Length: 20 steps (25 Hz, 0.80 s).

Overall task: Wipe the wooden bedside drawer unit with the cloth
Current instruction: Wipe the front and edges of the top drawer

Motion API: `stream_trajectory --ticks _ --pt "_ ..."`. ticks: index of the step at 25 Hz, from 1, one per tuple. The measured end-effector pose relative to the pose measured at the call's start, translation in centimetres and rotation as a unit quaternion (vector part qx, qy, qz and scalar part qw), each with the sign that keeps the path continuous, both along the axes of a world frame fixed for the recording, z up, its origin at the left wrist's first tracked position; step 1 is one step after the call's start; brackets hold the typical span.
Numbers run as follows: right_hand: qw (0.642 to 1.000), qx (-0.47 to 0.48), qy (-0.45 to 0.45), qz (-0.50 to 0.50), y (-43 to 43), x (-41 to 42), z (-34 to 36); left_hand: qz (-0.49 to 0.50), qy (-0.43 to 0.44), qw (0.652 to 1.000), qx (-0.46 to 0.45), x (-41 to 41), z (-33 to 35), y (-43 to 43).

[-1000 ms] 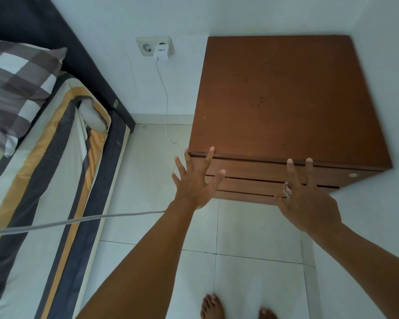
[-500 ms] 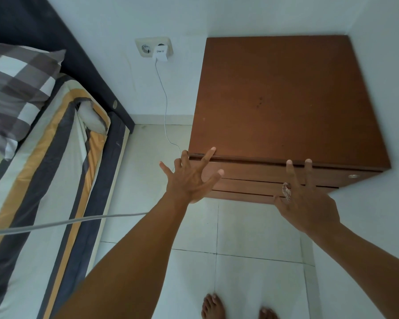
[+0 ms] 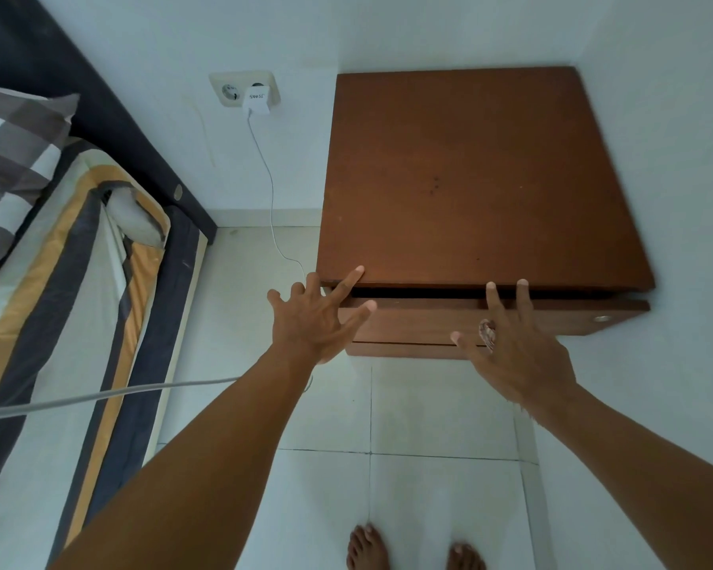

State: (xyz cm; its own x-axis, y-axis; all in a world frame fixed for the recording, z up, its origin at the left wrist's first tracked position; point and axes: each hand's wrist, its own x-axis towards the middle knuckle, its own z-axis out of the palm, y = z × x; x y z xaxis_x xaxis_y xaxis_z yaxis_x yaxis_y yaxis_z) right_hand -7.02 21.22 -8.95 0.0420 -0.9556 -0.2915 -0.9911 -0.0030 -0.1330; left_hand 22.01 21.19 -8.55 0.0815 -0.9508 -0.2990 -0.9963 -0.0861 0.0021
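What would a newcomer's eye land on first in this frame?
The reddish-brown wooden bedside drawer unit fills the room's corner at upper right. Both hands reach for its front with fingers spread: the left hand at the left front corner, the right hand before the top drawer. No cloth is in view; a striped mattress runs along the left.

Pillow (image 3: 13,158) and bed (image 3: 38,322) run off the left edge — the left hand (image 3: 309,322) hides one drawer (image 3: 429,318) corner.

light: soft, even daylight | shadows: faint | glare: none | focus: sharp, slight motion softness | edges: wide-angle bending of walls (image 3: 655,117)
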Motion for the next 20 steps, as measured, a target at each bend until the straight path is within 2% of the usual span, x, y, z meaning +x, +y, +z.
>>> stream_trajectory --ticks 3,7,13,17,20 --pt "1.000 -0.004 -0.020 0.009 -0.6 -1.0 0.1 -0.011 -0.010 1.000 -0.009 -0.5 0.3 0.0" --pt "0.998 0.026 0.014 0.060 -1.4 -2.1 0.3 -0.024 -0.017 1.000 -0.007 -0.7 0.4 0.1" --pt "0.990 0.024 -0.138 -0.024 -0.6 -0.2 2.2 -0.008 0.046 0.999 0.021 0.0 1.1 0.7" --pt "0.938 -0.072 -0.334 0.054 0.6 6.1 2.9 0.018 0.112 0.993 -0.018 1.6 0.0 4.1" --pt "0.901 -0.106 -0.410 0.094 -0.5 12.1 2.0 0.017 0.141 0.990 -0.022 2.3 -0.6 4.9"
